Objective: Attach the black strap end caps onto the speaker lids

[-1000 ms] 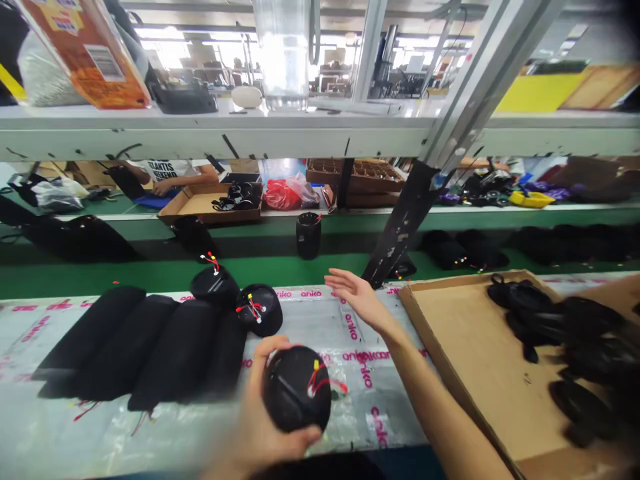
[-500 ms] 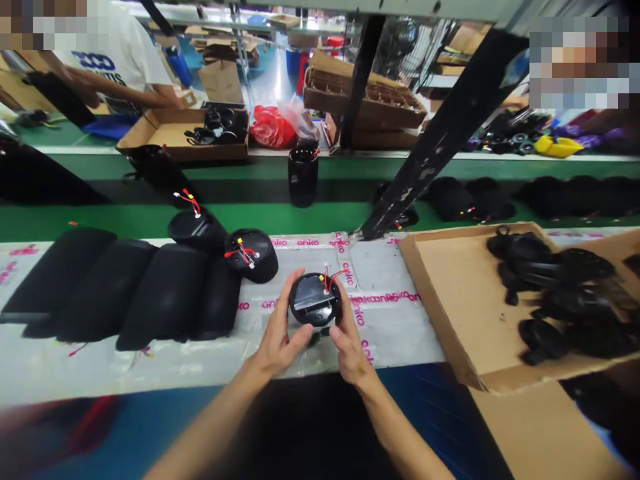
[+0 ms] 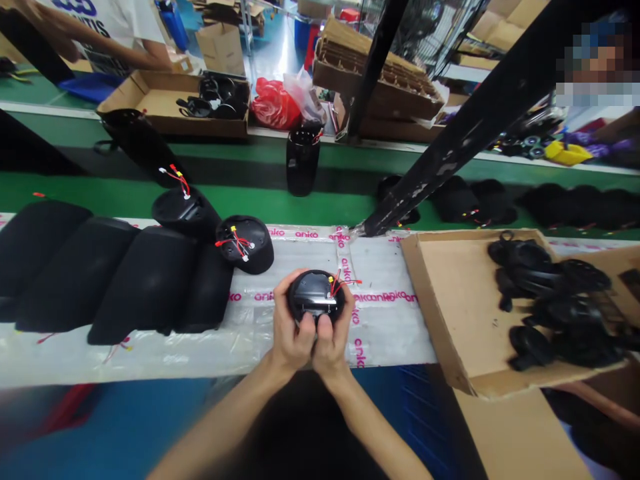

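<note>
Bench (image 3: pixel 393 330), cropped co-worker (image 3: pixel 123 53), fingers (image 3: pixel 307 328) partly hiding housing (image 3: pixel 311 288)

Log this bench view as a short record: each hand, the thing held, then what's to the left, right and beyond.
Left hand: grips left side of black unit, thumb at near edge
Right hand: grips its right side, thumb likewise
Held unit: rounded end up, red wires sticking out
Left: black cylinders lying side by side
Right: cardboard tray with black parts
Beyond: upright black container on green surface
</note>
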Demonstrator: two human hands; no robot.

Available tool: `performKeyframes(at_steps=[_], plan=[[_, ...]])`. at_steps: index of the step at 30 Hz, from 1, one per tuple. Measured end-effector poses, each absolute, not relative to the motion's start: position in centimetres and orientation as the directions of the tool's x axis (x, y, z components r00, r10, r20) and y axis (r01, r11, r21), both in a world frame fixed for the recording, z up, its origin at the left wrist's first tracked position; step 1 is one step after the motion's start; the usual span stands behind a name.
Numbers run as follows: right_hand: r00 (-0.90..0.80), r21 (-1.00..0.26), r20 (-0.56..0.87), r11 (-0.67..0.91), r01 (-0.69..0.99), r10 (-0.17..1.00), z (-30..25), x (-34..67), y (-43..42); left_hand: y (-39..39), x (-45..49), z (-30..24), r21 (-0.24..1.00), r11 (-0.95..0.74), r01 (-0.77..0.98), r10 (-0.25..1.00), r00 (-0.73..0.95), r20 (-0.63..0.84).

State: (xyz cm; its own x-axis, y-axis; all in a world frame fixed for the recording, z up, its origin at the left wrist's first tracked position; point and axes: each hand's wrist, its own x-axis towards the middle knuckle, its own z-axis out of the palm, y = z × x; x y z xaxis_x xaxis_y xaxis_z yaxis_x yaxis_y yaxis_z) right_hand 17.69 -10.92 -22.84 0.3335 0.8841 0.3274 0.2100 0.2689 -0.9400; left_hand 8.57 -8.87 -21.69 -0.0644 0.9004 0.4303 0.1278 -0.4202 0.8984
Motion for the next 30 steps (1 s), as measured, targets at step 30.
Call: performKeyframes(at_steps=[30], plan=[[0.08,-0.885,0.189,0.135,0.445,0.979,-16.8,36.3,-13.3,-6.6,3.6,-18.6,0.924,-0.363,0.122,0.898,0.312,0.311]])
